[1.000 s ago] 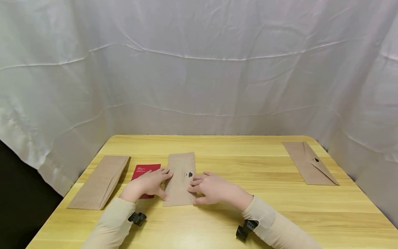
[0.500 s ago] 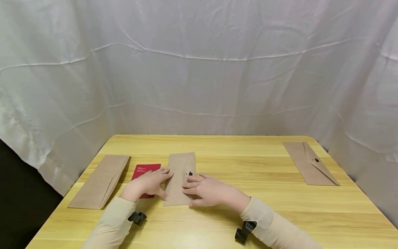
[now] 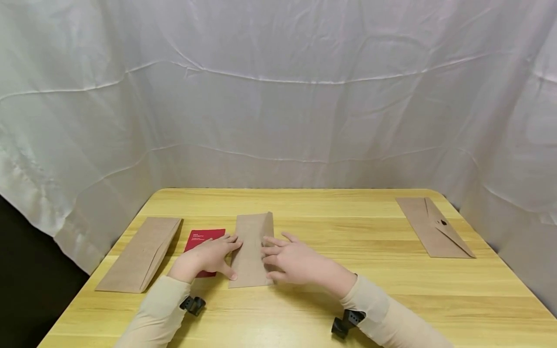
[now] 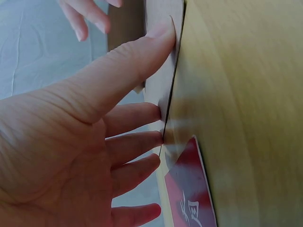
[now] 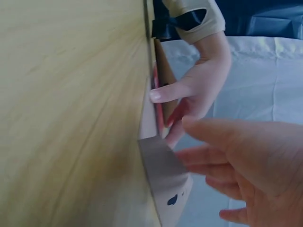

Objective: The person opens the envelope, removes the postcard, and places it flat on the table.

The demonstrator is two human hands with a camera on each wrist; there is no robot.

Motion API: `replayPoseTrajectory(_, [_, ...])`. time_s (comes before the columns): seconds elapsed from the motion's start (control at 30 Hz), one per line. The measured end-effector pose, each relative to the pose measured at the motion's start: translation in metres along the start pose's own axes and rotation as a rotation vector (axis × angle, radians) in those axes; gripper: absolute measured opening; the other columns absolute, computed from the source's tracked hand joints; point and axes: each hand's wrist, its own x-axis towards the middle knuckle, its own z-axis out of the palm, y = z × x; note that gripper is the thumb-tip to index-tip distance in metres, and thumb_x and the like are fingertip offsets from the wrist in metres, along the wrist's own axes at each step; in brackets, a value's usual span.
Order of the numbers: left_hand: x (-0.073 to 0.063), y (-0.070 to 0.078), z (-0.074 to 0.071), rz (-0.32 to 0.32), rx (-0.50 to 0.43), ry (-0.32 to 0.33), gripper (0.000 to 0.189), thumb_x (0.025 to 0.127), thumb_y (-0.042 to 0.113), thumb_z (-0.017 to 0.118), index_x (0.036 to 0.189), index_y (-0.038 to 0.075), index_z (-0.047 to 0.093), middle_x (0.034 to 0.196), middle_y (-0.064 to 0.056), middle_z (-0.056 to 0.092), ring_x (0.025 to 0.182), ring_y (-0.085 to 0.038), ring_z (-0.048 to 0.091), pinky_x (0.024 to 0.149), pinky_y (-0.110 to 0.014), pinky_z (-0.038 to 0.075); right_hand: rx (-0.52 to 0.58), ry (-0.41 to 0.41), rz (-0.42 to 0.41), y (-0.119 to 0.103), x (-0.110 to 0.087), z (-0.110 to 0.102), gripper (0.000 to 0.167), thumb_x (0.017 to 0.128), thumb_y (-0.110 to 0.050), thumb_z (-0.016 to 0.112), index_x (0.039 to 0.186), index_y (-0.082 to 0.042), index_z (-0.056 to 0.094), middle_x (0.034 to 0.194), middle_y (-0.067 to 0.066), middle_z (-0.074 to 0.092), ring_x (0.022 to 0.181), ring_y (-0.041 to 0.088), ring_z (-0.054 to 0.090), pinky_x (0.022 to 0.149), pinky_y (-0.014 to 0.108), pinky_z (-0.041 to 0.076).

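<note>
A brown paper envelope (image 3: pixel 249 263) lies flat in the middle of the table. Along its left edge my left hand (image 3: pixel 210 256) rests with straight fingers and presses it down, thumb near the front corner. My right hand (image 3: pixel 298 261) is at the opposite side, its fingertips touching the envelope's flap (image 5: pixel 163 170). In the right wrist view that flap stands raised, a black printed mark on its outer face; the head view hides the mark. A red paper packet (image 3: pixel 201 238) with white lettering lies partly under my left hand and also shows in the left wrist view.
Another brown envelope (image 3: pixel 135 256) lies at the left, its side edge slightly lifted. A third envelope (image 3: pixel 428 229), flap down with a black mark, is at the far right. White curtains (image 3: pixel 278 116) hang behind the wooden table (image 3: pixel 348 217).
My right hand first slid left over the envelope, then drew back right as the flap rose and its black mark went out of sight. My left hand has stayed put.
</note>
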Motion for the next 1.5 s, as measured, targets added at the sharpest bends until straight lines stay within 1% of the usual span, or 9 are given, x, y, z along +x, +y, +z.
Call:
replayPoseTrajectory(0.2, [0.001, 0.001, -0.001, -0.001, -0.005, -0.006, 0.089, 0.074, 0.039, 0.083, 0.146, 0.005, 0.043, 0.157, -0.018, 0.034, 0.148, -0.038, 0.025, 0.117, -0.060, 0.025, -0.053, 0.046, 0.092, 0.003, -0.005, -0.006, 0.034, 0.093, -0.046, 0.060, 0.114, -0.021, 0.072, 0.137, -0.001, 0.061, 0.142, 0.022, 0.041, 0.114, 0.055, 0.035])
replayPoseTrajectory(0.37, [0.001, 0.001, -0.001, -0.006, -0.013, -0.007, 0.088, 0.074, 0.037, 0.083, 0.146, 0.006, 0.043, 0.157, -0.017, 0.034, 0.148, -0.038, 0.025, 0.117, -0.060, 0.024, -0.035, -0.011, 0.197, 0.010, -0.008, -0.006, 0.035, 0.092, -0.047, 0.060, 0.111, -0.019, 0.072, 0.133, -0.001, 0.064, 0.139, 0.023, 0.045, 0.114, 0.054, 0.035])
replayPoseTrajectory(0.53, [0.002, 0.002, -0.001, -0.001, -0.010, -0.007, 0.088, 0.074, 0.037, 0.083, 0.146, 0.006, 0.044, 0.157, -0.017, 0.034, 0.148, -0.038, 0.025, 0.117, -0.060, 0.025, 0.016, -0.060, 0.228, 0.020, -0.007, 0.003, 0.030, 0.091, -0.049, 0.062, 0.091, -0.019, 0.067, 0.123, -0.002, 0.069, 0.130, 0.022, 0.054, 0.109, 0.055, 0.040])
replayPoseTrajectory(0.67, [0.002, 0.002, -0.001, 0.001, -0.016, -0.004, 0.088, 0.074, 0.037, 0.083, 0.146, 0.006, 0.044, 0.157, -0.017, 0.034, 0.148, -0.038, 0.025, 0.117, -0.060, 0.025, 0.041, -0.096, 0.220, 0.028, -0.005, 0.010, 0.041, 0.092, -0.047, 0.061, 0.113, -0.013, 0.069, 0.126, 0.003, 0.067, 0.127, 0.022, 0.057, 0.106, 0.050, 0.044])
replayPoseTrajectory(0.77, [0.001, 0.002, 0.000, -0.002, -0.017, -0.003, 0.088, 0.074, 0.037, 0.083, 0.146, 0.006, 0.044, 0.157, -0.017, 0.034, 0.148, -0.037, 0.026, 0.117, -0.059, 0.025, 0.075, -0.114, 0.210, 0.032, -0.003, 0.013, 0.053, 0.093, -0.046, 0.060, 0.131, -0.009, 0.061, 0.136, 0.010, 0.061, 0.129, 0.026, 0.055, 0.107, 0.045, 0.045])
replayPoseTrajectory(0.97, [0.000, 0.001, 0.000, -0.011, -0.027, -0.005, 0.088, 0.073, 0.036, 0.084, 0.146, 0.006, 0.044, 0.157, -0.016, 0.033, 0.148, -0.037, 0.025, 0.117, -0.059, 0.026, 0.202, -0.146, 0.192, 0.043, 0.007, 0.022, 0.064, 0.092, -0.045, 0.062, 0.142, -0.007, 0.050, 0.148, 0.015, 0.048, 0.132, 0.032, 0.051, 0.111, 0.043, 0.042])
replayPoseTrajectory(1.13, [-0.001, 0.001, 0.001, -0.007, -0.032, 0.000, 0.089, 0.072, 0.036, 0.084, 0.146, 0.006, 0.044, 0.157, -0.017, 0.034, 0.148, -0.038, 0.026, 0.116, -0.058, 0.027, 0.317, -0.202, 0.202, 0.057, 0.018, 0.028, 0.078, 0.088, -0.050, 0.067, 0.149, -0.010, 0.040, 0.157, 0.011, 0.035, 0.143, 0.029, 0.038, 0.117, 0.040, 0.033])
replayPoseTrajectory(1.3, [-0.001, 0.001, 0.002, -0.002, -0.028, 0.003, 0.089, 0.072, 0.037, 0.084, 0.146, 0.007, 0.044, 0.157, -0.016, 0.034, 0.148, -0.037, 0.027, 0.116, -0.058, 0.027, 0.332, -0.235, 0.192, 0.067, 0.023, 0.031, 0.092, 0.083, -0.057, 0.068, 0.153, -0.009, 0.031, 0.161, 0.008, 0.027, 0.148, 0.026, 0.028, 0.121, 0.039, 0.026])
replayPoseTrajectory(1.5, [-0.002, 0.006, -0.001, 0.003, -0.014, 0.007, 0.086, 0.073, 0.034, 0.084, 0.145, 0.006, 0.046, 0.156, -0.016, 0.036, 0.147, -0.036, 0.028, 0.118, -0.057, 0.025, 0.346, -0.223, 0.177, 0.069, 0.023, 0.030, 0.094, 0.082, -0.057, 0.069, 0.153, -0.009, 0.030, 0.161, 0.008, 0.026, 0.149, 0.026, 0.026, 0.122, 0.040, 0.024])
